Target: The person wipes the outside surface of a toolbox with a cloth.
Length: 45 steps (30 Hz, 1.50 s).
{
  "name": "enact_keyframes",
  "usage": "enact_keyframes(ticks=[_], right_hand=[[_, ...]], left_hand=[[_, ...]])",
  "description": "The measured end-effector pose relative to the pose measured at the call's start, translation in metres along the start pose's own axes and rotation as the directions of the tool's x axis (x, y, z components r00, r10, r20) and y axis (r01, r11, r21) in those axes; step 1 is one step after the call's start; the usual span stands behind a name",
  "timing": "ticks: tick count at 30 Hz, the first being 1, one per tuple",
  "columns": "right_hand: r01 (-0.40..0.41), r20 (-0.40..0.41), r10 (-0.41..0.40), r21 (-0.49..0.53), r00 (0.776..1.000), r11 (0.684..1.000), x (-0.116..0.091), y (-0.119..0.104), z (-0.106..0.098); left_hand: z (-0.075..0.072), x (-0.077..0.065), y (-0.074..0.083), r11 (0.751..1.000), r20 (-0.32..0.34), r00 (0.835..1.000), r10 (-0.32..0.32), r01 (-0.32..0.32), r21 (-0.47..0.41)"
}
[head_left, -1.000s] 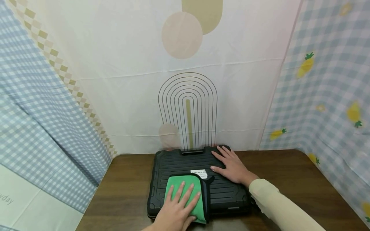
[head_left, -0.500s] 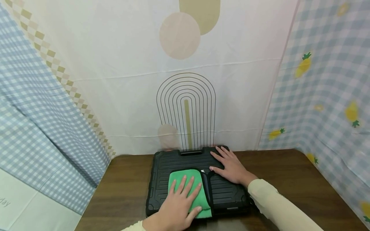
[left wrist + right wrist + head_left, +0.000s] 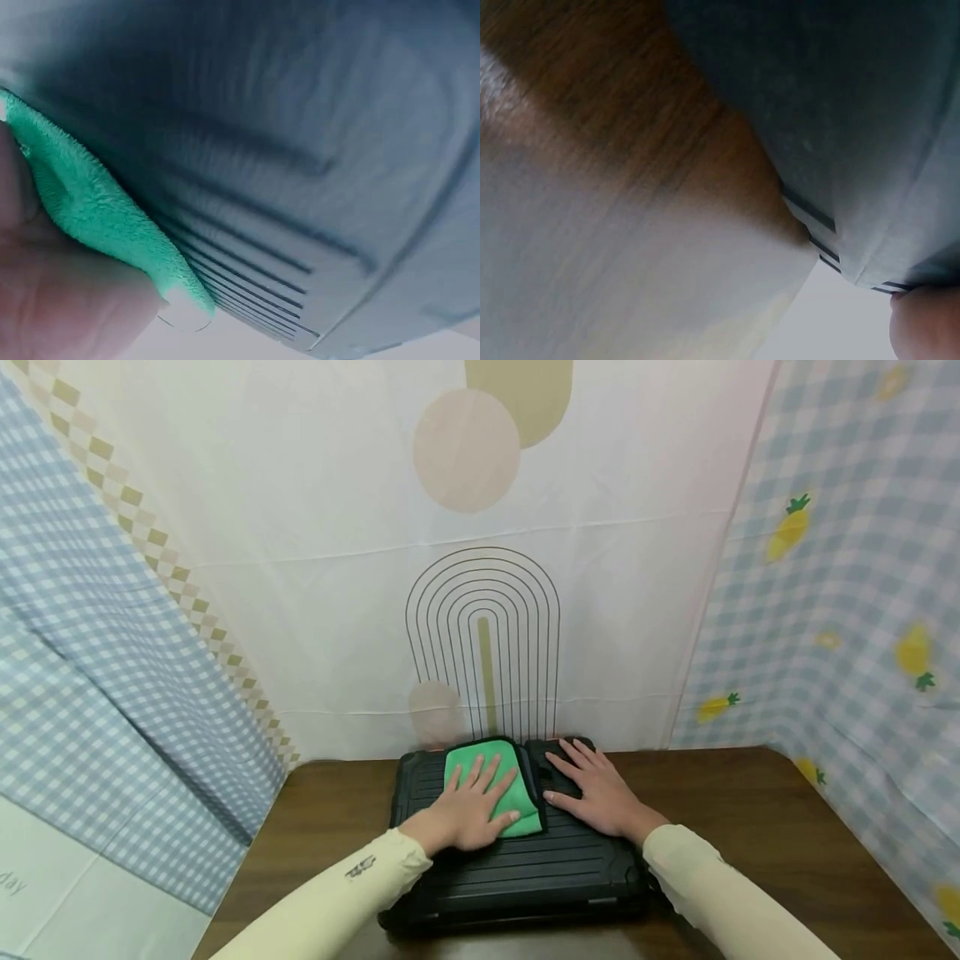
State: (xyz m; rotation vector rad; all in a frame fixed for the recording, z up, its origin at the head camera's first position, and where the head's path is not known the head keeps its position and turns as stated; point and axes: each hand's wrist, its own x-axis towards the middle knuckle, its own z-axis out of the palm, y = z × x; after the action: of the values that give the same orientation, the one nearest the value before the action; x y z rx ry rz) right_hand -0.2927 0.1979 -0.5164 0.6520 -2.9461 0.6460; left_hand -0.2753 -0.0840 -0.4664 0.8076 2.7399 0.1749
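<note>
A black ribbed plastic case [image 3: 540,868] lies flat on the wooden table. Over its far middle part, a folded green cloth [image 3: 483,755] with dark edging is pressed down by my left hand [image 3: 474,814], fingers spread and straight. In the left wrist view the fuzzy green cloth [image 3: 97,202] sits under the hand, against the grooved lid [image 3: 352,187]. My right hand [image 3: 596,789] rests flat on the case's right side, fingers spread toward its far right corner. The right wrist view has the case's side [image 3: 832,150] and a bit of a finger [image 3: 930,322].
The wooden table [image 3: 720,827] extends left and right of the case. Right behind it hangs a white patterned curtain [image 3: 615,627]. Blue checked cloths close off the left side [image 3: 112,610] and the right side [image 3: 840,610], the latter printed with pineapples.
My left hand has slid the green cloth away from me, from the near part of the case to its far edge. The right hand stays in place on the case.
</note>
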Motion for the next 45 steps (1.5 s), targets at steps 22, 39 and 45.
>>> enact_keyframes(ticks=[22,39,45], right_hand=[[0.01,0.007,-0.01,0.017,1.0,1.0,0.003,-0.004,-0.001],[-0.001,0.008,0.001,0.012,1.0,1.0,0.0,0.0,-0.003],[0.001,0.008,-0.001,0.008,1.0,1.0,-0.001,0.0,-0.003]], left_hand=[[-0.007,0.023,-0.04,0.997,0.035,0.998,-0.06,0.061,-0.038],[0.005,-0.035,-0.11,0.975,-0.162,0.984,-0.071,0.034,-0.218],[0.012,-0.045,-0.112,0.956,-0.203,0.974,-0.095,0.033,-0.292]])
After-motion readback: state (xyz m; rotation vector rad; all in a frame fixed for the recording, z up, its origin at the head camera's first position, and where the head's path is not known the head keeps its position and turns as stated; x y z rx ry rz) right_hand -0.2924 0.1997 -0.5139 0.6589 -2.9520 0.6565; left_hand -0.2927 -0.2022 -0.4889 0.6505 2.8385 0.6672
